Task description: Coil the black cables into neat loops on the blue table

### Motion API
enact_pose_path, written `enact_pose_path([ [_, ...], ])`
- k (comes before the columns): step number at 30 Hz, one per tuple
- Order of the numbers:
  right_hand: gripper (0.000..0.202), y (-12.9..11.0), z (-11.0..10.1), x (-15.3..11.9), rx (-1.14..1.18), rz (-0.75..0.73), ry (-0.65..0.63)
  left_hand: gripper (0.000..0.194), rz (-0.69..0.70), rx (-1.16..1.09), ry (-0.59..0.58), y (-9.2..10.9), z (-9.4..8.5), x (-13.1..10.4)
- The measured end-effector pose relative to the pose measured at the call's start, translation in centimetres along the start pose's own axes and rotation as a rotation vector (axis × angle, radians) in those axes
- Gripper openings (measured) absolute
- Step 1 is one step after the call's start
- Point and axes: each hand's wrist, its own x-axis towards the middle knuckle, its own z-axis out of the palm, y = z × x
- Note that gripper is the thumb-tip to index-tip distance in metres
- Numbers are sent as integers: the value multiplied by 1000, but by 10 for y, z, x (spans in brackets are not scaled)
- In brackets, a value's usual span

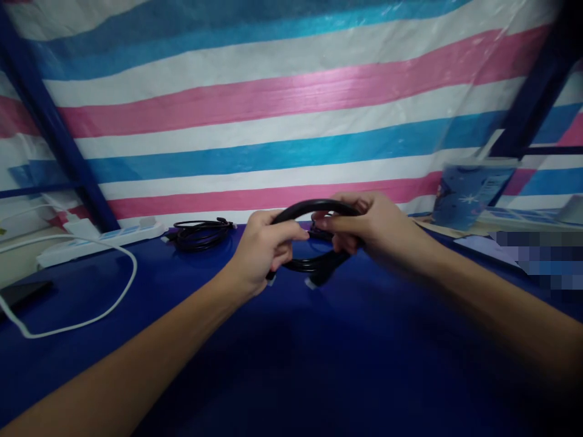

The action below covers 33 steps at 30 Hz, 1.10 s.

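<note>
Left hand (257, 249) clamped on one side of the coiled black cable (314, 205), right hand (378, 227) on the other, coil above the blue surface (273, 358). Pinch loops flush, even tension, no twist. Watch the plug (312, 283) below; don't let it snag.

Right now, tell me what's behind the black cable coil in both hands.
Through the coil show a dark item, blue tabletop and striped sheet. The right hand and coil partly cover the item, hiding its full shape.
</note>
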Motion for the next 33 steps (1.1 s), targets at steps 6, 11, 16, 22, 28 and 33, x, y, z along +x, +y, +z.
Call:
enact_pose_path([
  [6,16,0,-6,0,360,146,-93,34,-165,-323,-219,2,-4,-2],
  [11,13,-10,-7,-2,-86,33,-156,33,-407,-138,-450,13,-7,-4],
  [16,9,-4,-3,0,103,128,-150,28,-316,-168,-123,10,-1,0],
  [22,9,-5,4,-5,395,219,-197,26,-235,-304,-28,3,-8,4],
  [28,2,-7,10,-8,505,205,-34,26,-151,-222,-123,1,-12,7],
  [33,6,-5,10,-7,585,188,35,29,-134,-306,-195,5,-11,5],
])
